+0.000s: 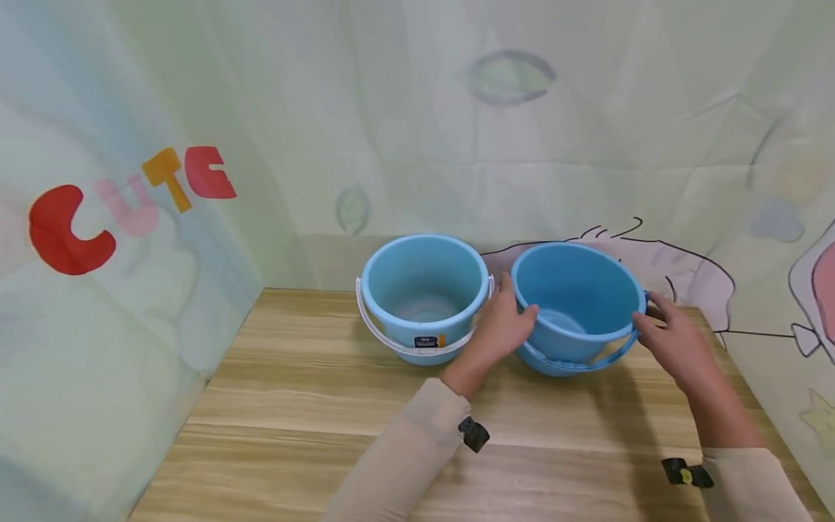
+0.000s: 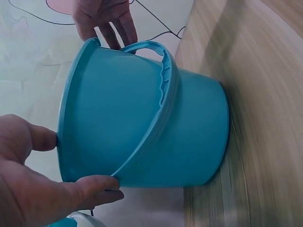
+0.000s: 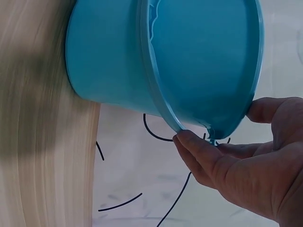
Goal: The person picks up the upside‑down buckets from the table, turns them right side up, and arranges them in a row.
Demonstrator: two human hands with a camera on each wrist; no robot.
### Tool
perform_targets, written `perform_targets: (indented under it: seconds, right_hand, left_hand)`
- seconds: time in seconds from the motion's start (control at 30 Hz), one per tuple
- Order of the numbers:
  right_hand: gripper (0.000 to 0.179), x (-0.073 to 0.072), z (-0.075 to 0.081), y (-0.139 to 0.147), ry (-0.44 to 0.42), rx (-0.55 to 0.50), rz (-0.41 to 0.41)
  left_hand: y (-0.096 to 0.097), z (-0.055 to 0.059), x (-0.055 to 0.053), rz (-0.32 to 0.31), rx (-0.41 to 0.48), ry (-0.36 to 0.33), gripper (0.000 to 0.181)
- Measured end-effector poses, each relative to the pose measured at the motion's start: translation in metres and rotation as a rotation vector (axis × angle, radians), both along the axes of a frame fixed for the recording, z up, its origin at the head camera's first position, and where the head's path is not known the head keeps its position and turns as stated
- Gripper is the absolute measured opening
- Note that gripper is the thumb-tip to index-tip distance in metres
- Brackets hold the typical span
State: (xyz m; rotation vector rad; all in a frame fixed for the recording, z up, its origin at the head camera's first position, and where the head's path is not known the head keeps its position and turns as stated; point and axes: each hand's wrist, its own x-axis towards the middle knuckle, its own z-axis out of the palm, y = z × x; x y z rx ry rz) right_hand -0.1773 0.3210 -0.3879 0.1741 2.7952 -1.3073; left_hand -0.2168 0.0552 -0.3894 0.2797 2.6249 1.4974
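Note:
A deep-blue plastic bucket (image 1: 574, 351) stands at the right of the wooden table, its blue handle hanging down across the front. My left hand (image 1: 501, 319) holds its left side, thumb at the rim and fingers along the wall by the handle's end. On the opposite side, my right hand (image 1: 675, 337) grips the rim near the handle joint, with the thumb on the rim and the fingertips (image 3: 189, 142) against the handle. Just left of my left hand is a lighter blue bucket (image 1: 398, 344) with a white handle (image 1: 375, 330) lowered in front and a dark label on its side.
The wooden table (image 1: 313, 428) ends at a pale printed cloth (image 1: 417, 145) hung behind and at the sides. Colourful letters (image 1: 72, 232) show on the left cloth. Each sleeve has a black strap (image 1: 474, 433) near the wrist.

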Motion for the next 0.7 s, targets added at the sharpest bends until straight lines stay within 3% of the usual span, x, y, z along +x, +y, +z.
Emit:
perform_targets:
  seconds: [0.4,0.7]
  right_hand:
    - [0.075,-0.0046,-0.0017,-0.0053,0.04,-0.036,-0.013]
    - [0.074,-0.0035,-0.0051,-0.001,0.05,-0.015,-0.022]
  left_hand:
    - [0.0013,0.0031,-0.0039,0.019,-0.012,-0.019,0.079]
    - [0.0084,0.0022,0.0039,0.003,-0.094,-0.014,0.075]
